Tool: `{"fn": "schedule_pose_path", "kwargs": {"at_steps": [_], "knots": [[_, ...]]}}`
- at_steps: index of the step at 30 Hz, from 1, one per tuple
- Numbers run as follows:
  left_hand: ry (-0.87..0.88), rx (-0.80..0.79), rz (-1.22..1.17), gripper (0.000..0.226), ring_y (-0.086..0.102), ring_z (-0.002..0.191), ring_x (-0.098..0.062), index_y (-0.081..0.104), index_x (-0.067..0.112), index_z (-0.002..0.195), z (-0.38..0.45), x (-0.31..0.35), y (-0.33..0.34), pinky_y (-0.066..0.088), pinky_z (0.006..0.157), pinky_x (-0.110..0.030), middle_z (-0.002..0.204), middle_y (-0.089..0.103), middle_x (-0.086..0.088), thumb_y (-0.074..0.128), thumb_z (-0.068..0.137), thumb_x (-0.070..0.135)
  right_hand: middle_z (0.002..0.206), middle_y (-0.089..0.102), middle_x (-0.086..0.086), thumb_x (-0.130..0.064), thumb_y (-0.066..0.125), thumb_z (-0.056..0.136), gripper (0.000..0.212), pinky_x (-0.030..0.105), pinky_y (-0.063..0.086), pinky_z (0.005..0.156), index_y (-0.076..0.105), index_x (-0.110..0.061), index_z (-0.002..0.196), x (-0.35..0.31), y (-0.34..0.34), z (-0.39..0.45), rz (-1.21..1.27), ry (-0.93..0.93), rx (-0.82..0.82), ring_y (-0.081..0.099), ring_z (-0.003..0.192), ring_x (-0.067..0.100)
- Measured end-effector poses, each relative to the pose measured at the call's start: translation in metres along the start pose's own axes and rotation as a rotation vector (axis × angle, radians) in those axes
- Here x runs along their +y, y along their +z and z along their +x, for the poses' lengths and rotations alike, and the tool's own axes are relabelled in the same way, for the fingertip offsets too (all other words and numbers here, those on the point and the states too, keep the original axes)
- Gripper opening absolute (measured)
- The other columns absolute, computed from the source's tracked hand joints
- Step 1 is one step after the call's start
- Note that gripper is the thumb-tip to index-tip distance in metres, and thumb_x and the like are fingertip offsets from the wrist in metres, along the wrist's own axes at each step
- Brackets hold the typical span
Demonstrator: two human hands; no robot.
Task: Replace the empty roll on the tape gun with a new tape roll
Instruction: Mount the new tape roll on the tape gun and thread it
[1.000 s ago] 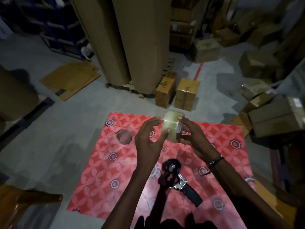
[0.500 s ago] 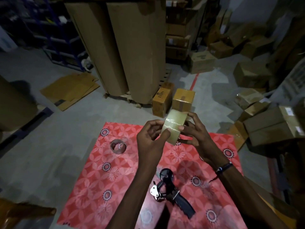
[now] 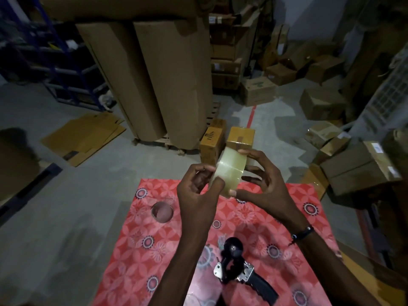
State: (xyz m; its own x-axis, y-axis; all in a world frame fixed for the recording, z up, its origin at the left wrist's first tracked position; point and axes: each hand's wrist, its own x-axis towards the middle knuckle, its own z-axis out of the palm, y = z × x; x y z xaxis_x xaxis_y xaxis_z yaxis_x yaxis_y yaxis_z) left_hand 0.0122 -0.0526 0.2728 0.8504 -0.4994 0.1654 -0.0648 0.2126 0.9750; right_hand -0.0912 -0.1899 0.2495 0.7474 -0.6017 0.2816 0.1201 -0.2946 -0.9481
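Fingers (image 3: 251, 153) of the right hand (image 3: 262, 186) curl over the top and far side of the new tape roll (image 3: 229, 171), with the thumb pressed under its lower edge, so the hand is closed around the roll from the right. The left hand (image 3: 196, 195) meets it from the other side: its thumb lies flat on the roll's outer band while the bent fingers gather at the left rim, pinching there. Both forearms rise from the bottom edge and converge, holding the clear roll in the air above the far edge of the red patterned mat (image 3: 159, 261), tilted with its band facing the camera. The roll's core and far face are hidden behind the hands, and whether a loose tape end is lifted under the left fingertips cannot be made out. The tape gun (image 3: 238, 268) lies on the mat below the wrists, untouched, its handle pointing toward the lower right and partly lost in shadow. The empty roll (image 3: 161, 212) sits on the mat to the left, pale and blurred. A dark band (image 3: 303, 233) circles the right wrist.
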Motion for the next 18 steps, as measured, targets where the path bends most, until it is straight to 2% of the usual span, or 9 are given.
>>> {"fn": "schedule_pose_path", "kwargs": {"at_steps": [4, 9, 14, 18], "knots": [[-0.004, 0.005, -0.025, 0.030, 0.074, 0.085, -0.014, 0.068, 0.016, 0.088, 0.006, 0.007, -0.009, 0.056, 0.071, -0.024, 0.088, 0.076, -0.007, 0.066, 0.086, -0.014, 0.148, 0.057, -0.008, -0.035, 0.097, 0.064, 0.085, 0.054, 0.057, 0.102, 0.056, -0.027, 0.138, -0.009, 0.010, 0.003, -0.094, -0.105, 0.017, 0.059, 0.135, 0.019], [-0.040, -0.006, -0.067, 0.029, 0.072, 0.077, -0.012, 0.068, 0.012, 0.087, 0.011, 0.008, -0.016, 0.056, 0.066, -0.025, 0.080, 0.075, -0.001, 0.064, 0.087, -0.017, 0.149, 0.052, -0.008, -0.037, 0.095, 0.067, 0.088, 0.057, 0.059, 0.098, 0.050, -0.027, 0.141, -0.008, 0.018, 0.011, -0.074, -0.028, -0.026, 0.060, 0.132, 0.022], [-0.063, -0.011, -0.086, 0.023, 0.067, 0.070, -0.010, 0.065, 0.005, 0.088, 0.010, 0.006, -0.021, 0.052, 0.062, -0.019, 0.076, 0.068, -0.004, 0.060, 0.087, -0.017, 0.146, 0.054, -0.011, -0.029, 0.099, 0.066, 0.084, 0.053, 0.058, 0.098, 0.052, -0.024, 0.137, -0.012, 0.024, 0.012, -0.193, -0.098, -0.004, 0.061, 0.130, 0.017], [-0.075, -0.020, -0.091, 0.024, 0.058, 0.071, -0.015, 0.065, 0.011, 0.085, 0.016, 0.004, -0.023, 0.047, 0.061, -0.018, 0.074, 0.063, -0.008, 0.063, 0.088, -0.013, 0.147, 0.055, -0.006, -0.022, 0.102, 0.062, 0.088, 0.055, 0.056, 0.099, 0.053, -0.022, 0.135, -0.012, 0.026, 0.014, -0.259, -0.159, -0.006, 0.058, 0.134, 0.019]]}}
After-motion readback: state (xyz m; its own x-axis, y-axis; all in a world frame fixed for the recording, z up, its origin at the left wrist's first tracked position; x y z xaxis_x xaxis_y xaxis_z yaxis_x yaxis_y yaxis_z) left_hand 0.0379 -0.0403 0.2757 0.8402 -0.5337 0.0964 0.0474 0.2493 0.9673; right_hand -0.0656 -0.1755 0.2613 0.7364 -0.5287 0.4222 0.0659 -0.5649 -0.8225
